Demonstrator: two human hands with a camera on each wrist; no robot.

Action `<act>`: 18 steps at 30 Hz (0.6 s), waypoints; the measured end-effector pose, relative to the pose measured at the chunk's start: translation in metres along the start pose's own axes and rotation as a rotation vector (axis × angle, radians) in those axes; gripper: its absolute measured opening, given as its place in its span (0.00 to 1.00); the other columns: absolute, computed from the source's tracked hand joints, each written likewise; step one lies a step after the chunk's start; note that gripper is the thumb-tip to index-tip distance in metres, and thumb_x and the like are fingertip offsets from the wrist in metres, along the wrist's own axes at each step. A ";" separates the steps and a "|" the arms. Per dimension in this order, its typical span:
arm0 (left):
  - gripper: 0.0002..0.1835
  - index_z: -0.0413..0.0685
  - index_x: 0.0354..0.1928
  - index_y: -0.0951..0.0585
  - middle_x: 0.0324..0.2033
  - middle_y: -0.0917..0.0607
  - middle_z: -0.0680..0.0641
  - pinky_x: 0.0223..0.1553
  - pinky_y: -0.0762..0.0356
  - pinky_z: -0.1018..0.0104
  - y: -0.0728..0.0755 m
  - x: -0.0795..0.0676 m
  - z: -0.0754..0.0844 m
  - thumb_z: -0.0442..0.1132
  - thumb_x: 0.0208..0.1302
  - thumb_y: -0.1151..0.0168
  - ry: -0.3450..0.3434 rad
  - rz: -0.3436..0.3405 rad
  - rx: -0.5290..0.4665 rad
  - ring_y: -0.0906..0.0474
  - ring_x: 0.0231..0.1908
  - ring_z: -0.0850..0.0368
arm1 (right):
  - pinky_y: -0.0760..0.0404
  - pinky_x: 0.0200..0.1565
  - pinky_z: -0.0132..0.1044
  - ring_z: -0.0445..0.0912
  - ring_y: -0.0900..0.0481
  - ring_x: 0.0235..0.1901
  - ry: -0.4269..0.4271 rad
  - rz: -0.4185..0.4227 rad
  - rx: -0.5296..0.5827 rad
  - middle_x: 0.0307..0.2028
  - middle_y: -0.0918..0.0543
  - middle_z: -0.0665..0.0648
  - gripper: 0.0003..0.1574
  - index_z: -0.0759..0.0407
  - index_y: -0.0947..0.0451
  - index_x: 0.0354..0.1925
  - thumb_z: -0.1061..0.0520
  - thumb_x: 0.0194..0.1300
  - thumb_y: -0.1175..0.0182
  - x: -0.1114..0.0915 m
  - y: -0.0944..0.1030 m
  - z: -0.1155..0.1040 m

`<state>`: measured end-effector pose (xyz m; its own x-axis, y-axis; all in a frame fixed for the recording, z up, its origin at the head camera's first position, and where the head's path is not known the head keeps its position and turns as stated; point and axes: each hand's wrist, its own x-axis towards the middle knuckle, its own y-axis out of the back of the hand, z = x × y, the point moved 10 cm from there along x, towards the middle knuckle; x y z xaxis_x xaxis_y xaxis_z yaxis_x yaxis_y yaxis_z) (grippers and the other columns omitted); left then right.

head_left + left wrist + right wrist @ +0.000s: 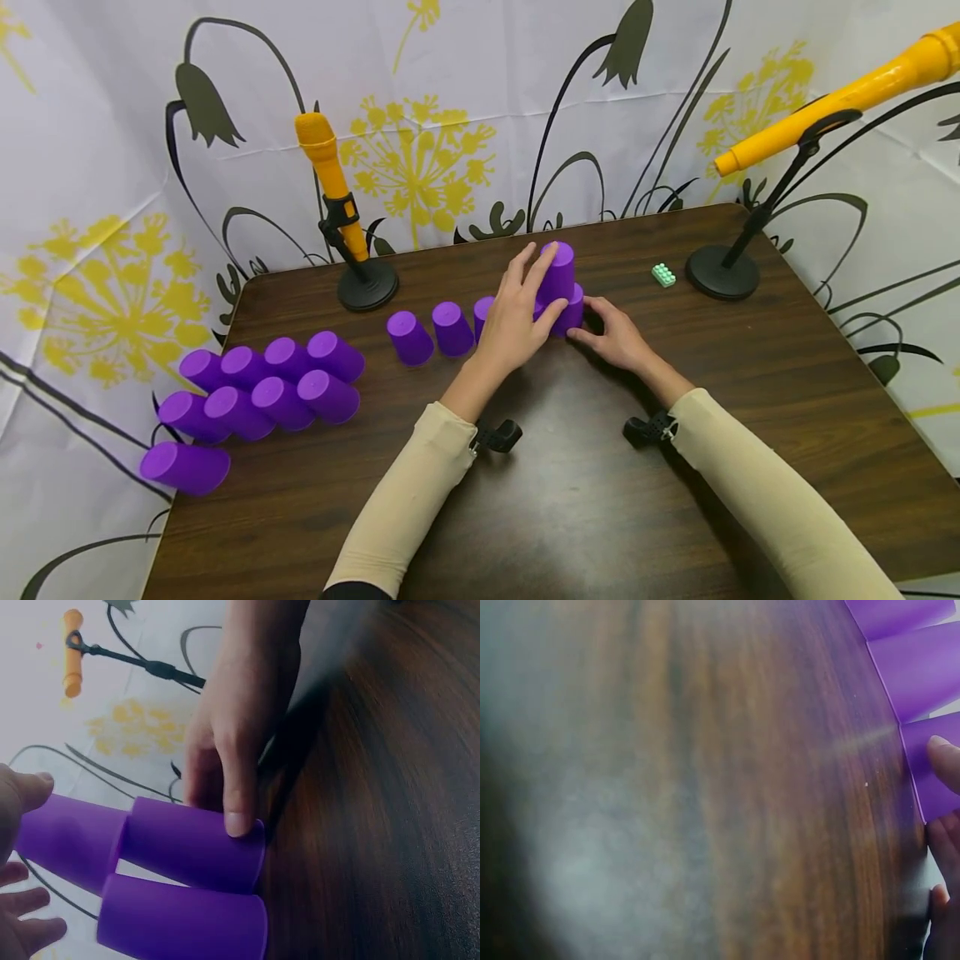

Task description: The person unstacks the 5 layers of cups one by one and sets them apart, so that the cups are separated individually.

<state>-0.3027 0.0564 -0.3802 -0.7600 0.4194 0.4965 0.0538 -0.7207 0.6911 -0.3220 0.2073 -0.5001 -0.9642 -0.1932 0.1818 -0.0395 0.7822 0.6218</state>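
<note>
An upside-down purple cup stands on top of two others at the row's right end. In the left wrist view this upper cup straddles the lower right cup and its neighbouring cup. My left hand is at the upper cup, fingers spread; the thumb is close to its top and the other fingertips stand apart from it. With thumb and fingers on either side near the rim, my right hand holds the lower right cup. My left hand partly hides the row.
More upside-down cups continue the row leftward. Several purple cups are grouped at the table's left. Yellow flashlight-like objects sit on a left black stand and a right black stand. A mint toy brick lies at the back right.
</note>
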 end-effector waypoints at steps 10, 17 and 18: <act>0.25 0.58 0.64 0.26 0.58 0.26 0.47 0.48 0.22 0.57 -0.001 0.014 -0.005 0.44 0.66 0.35 0.008 0.123 -0.069 0.20 0.50 0.50 | 0.35 0.64 0.54 0.59 0.30 0.62 -0.006 0.003 -0.009 0.59 0.25 0.66 0.36 0.65 0.31 0.65 0.54 0.63 0.32 -0.001 0.001 0.001; 0.21 0.55 0.59 0.23 0.53 0.23 0.48 0.49 0.22 0.61 0.013 0.004 -0.001 0.44 0.64 0.33 -0.038 0.196 -0.121 0.21 0.50 0.54 | 0.36 0.64 0.53 0.58 0.30 0.62 -0.004 0.003 0.003 0.59 0.25 0.65 0.37 0.65 0.31 0.65 0.54 0.62 0.31 -0.001 0.000 -0.001; 0.21 0.55 0.59 0.23 0.53 0.23 0.48 0.49 0.22 0.61 0.018 -0.001 0.000 0.44 0.64 0.33 -0.046 0.204 -0.126 0.21 0.50 0.55 | 0.36 0.64 0.53 0.58 0.30 0.62 -0.005 0.004 0.002 0.59 0.25 0.65 0.37 0.65 0.31 0.65 0.54 0.62 0.31 -0.001 0.000 -0.001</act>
<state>-0.3011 0.0434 -0.3680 -0.7113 0.2806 0.6445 0.1199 -0.8550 0.5045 -0.3211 0.2066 -0.4996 -0.9655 -0.1870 0.1811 -0.0357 0.7841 0.6197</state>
